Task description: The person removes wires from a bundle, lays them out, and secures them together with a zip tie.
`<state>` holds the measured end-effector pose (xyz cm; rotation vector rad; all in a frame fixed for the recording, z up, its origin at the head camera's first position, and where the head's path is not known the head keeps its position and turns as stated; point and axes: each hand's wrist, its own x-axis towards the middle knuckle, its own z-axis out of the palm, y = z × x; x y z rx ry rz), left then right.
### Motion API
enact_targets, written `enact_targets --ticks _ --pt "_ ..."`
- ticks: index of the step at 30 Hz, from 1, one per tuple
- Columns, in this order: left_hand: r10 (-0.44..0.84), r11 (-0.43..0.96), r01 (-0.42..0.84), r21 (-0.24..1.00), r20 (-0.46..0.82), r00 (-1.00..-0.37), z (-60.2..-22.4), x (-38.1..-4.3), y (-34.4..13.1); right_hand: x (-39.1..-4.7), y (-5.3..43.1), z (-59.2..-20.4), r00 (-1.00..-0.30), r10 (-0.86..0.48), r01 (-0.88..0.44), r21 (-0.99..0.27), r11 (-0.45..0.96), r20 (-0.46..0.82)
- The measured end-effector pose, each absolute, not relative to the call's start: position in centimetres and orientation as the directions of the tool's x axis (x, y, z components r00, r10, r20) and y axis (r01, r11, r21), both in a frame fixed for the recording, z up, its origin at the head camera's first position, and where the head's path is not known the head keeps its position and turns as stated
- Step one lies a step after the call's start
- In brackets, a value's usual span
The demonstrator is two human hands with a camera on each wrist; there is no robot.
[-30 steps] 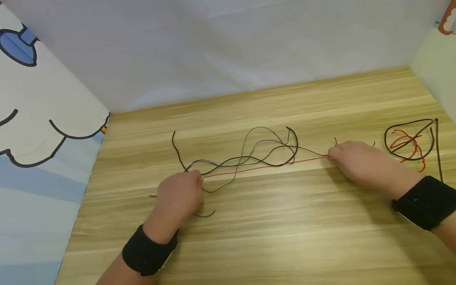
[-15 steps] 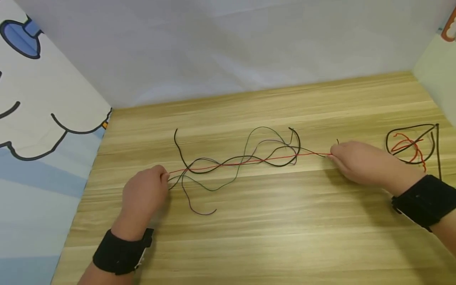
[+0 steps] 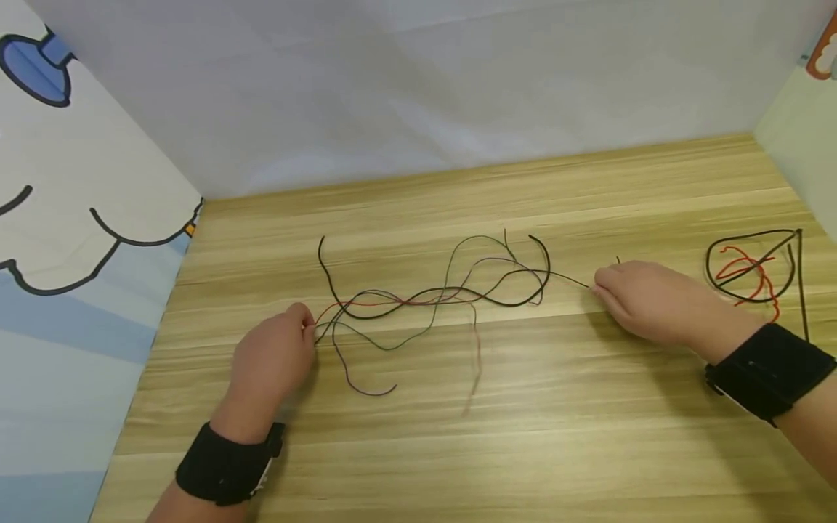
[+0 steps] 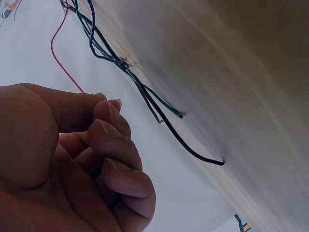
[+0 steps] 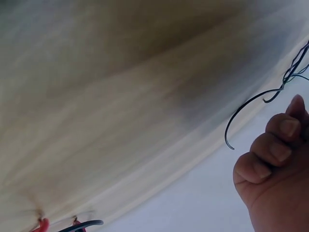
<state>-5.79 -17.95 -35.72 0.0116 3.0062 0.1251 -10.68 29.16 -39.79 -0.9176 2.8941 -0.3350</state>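
Observation:
My left hand (image 3: 276, 354) pinches one end of a thin red wire (image 3: 361, 303) between thumb and fingertips; the red strand (image 4: 61, 62) also shows in the left wrist view. It runs rightward over a loose tangle of wires, and its far end hangs down, blurred. In the tangle lie a thick black wire (image 3: 373, 317), a green wire (image 3: 407, 343) and a purple wire (image 3: 366, 393). My right hand (image 3: 644, 301) hovers at the tangle's right end, fingers loosely curled with nothing seen in them. A thinner black wire (image 5: 233, 116) passes behind it, its tip curled.
At the far right of the wooden table (image 3: 523, 450) lies a black loop (image 3: 708, 261) with a red strand (image 3: 761, 276) coiled within it. A white backdrop (image 3: 458, 87) stands behind, and a printed panel (image 3: 85, 160) borders the left side.
My left hand has moved left with the red wire. The red wire, earlier taut between both hands, has left the right hand and its free end drops toward the middle.

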Motion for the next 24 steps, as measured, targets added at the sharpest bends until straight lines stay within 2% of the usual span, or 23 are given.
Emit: enact_targets --ticks 9,12,15,19,24 --pt "0.018 0.993 -0.004 0.120 -0.184 -0.983 -34.8 -5.2 -17.7 -9.7 32.2 -38.7 -0.883 -0.469 -0.452 -0.217 0.865 -0.027" --pt "0.019 0.995 0.001 0.099 -0.191 -0.981 -34.0 -4.9 -17.5 -9.0 34.6 -38.0 -0.921 -0.389 -0.377 -0.175 0.909 -0.036" --pt "0.018 0.998 0.006 0.056 -0.215 -0.976 -33.4 -4.7 -17.2 -8.5 37.2 -37.7 -0.946 -0.307 -0.288 -0.161 0.944 -0.108" --pt "0.032 0.999 0.026 0.027 -0.235 -0.971 -33.0 -4.6 -16.8 -7.6 40.4 -38.3 -0.949 -0.253 -0.226 -0.153 0.962 -0.186" --pt "0.067 0.998 0.062 0.034 -0.193 -0.979 -33.0 -4.4 -16.0 -6.5 42.0 -39.6 -0.924 -0.298 -0.260 -0.177 0.949 -0.238"
